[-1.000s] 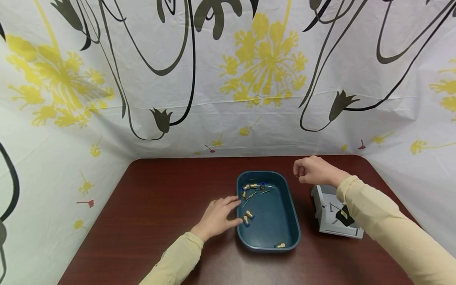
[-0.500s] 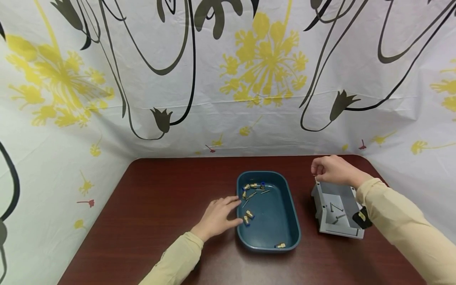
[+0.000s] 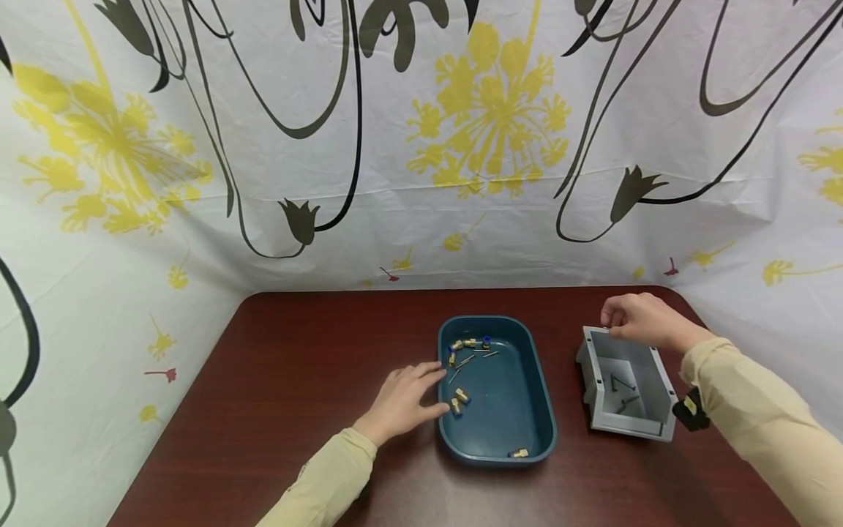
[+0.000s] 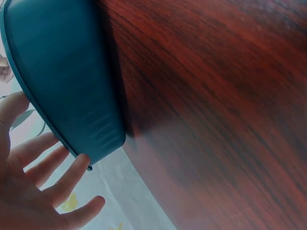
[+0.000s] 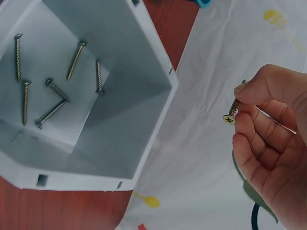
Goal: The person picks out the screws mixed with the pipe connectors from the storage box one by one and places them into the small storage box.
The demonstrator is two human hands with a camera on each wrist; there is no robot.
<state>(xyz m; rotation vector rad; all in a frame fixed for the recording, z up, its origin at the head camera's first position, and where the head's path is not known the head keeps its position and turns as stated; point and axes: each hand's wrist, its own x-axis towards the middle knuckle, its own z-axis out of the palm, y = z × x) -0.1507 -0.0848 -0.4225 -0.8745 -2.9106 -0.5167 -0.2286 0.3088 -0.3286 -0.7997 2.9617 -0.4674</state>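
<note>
Cloth [image 3: 369, 146] hangs behind your tray [image 3: 507, 402] of fittings [image 3: 462, 397]; right of it, a box [image 3: 596, 399] holds screws [image 5: 26, 103]. Your spread left hand [image 3: 402, 401] touches the tray; your right hand [image 3: 647, 320] pinches a screw [image 5: 233, 111].

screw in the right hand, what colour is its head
The screw head is pale gold; it shows best in the right wrist view.
</note>
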